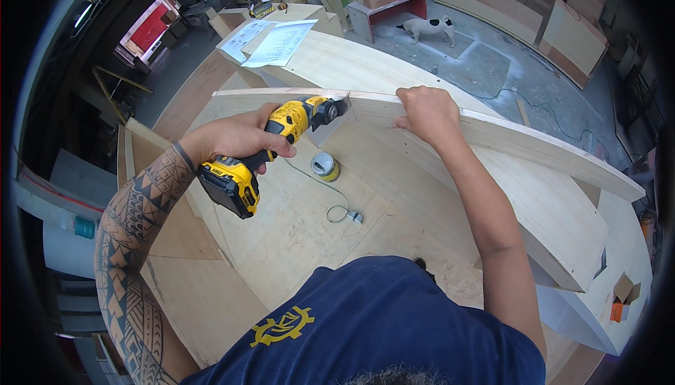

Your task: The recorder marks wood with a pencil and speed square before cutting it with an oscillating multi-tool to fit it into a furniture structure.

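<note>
My left hand (242,134) is wrapped round a yellow and black cordless oscillating multi-tool (295,119), with its battery end toward me. The tool's head meets a long, curved plywood strip (492,123), by a dark upright line in the strip. Whether the blade is in the wood I cannot tell. To the right of the tool, my right hand (430,114) grips the strip's top edge, thumb on the near side and fingers folded over. Below the strip, a can (325,166) with a yellow label stands on the plywood base.
A cable ends in a grey plug (356,217) near the can. Paper sheets (281,42) lie on the far panel, with another yellow power tool (259,5) behind. A white and black dog (429,28) stands on the floor. A small open box (623,293) sits at right.
</note>
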Demonstrator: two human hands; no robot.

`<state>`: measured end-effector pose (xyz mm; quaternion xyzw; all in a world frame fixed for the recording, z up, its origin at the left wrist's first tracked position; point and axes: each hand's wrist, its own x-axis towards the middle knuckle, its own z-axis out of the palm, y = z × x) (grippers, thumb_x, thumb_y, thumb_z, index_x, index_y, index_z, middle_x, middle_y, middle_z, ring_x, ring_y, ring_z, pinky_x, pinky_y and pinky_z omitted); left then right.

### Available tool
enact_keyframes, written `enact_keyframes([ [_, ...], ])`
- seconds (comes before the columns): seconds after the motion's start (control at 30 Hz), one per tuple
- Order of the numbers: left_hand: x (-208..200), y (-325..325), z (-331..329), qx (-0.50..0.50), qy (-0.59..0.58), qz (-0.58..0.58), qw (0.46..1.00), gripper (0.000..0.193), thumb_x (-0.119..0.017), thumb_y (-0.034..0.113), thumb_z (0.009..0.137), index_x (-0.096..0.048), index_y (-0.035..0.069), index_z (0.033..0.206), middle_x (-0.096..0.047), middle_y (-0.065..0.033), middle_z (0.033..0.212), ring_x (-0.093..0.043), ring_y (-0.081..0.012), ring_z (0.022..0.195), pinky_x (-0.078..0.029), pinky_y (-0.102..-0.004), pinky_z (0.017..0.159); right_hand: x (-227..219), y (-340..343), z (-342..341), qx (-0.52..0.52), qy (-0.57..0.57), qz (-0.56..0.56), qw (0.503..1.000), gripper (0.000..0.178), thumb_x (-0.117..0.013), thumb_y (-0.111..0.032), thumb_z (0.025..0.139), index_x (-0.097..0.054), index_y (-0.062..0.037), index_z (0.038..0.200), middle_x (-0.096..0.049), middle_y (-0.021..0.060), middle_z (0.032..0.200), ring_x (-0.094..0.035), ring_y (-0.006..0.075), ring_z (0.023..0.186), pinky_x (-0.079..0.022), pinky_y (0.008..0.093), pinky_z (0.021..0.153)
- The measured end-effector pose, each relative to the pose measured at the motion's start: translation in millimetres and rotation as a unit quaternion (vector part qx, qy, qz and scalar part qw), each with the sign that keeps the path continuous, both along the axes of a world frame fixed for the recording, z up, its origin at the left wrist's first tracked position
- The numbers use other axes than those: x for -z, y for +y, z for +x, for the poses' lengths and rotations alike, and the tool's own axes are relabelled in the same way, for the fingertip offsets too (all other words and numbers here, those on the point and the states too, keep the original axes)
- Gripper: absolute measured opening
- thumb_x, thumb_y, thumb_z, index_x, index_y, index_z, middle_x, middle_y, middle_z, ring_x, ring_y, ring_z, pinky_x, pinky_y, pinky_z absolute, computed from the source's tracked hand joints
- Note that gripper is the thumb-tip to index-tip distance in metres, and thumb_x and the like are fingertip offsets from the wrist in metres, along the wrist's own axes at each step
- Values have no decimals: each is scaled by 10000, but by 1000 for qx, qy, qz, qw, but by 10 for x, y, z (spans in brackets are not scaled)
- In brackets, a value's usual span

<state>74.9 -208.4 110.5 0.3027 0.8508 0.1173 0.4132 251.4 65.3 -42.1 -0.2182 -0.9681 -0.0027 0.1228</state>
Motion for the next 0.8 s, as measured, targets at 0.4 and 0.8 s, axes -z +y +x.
enact_keyframes([
  [0.4, 52, -20, -49, 3, 2, 7, 1000, 1101, -834, 364, 918, -147, 114, 1742, -685, -84, 1043, -715, -121, 659, -648, -287, 611, -244, 12, -67, 5, -45, -22, 999, 516, -953, -456, 799, -810, -115, 1158, -834, 134, 1062, -814, 314, 1020, -658, 443, 872],
  [0.8, 86, -15, -50, 9, 0, 20, 1000, 1153, -849, 394, 897, -132, 96, 1748, -667, -106, 1046, -703, -142, 683, -646, -305, 631, -414, 80, -115, -1, -37, -19, 999, 523, -954, -472, 797, -814, -113, 1150, -841, 131, 1057, -814, 311, 1035, -655, 441, 879],
])
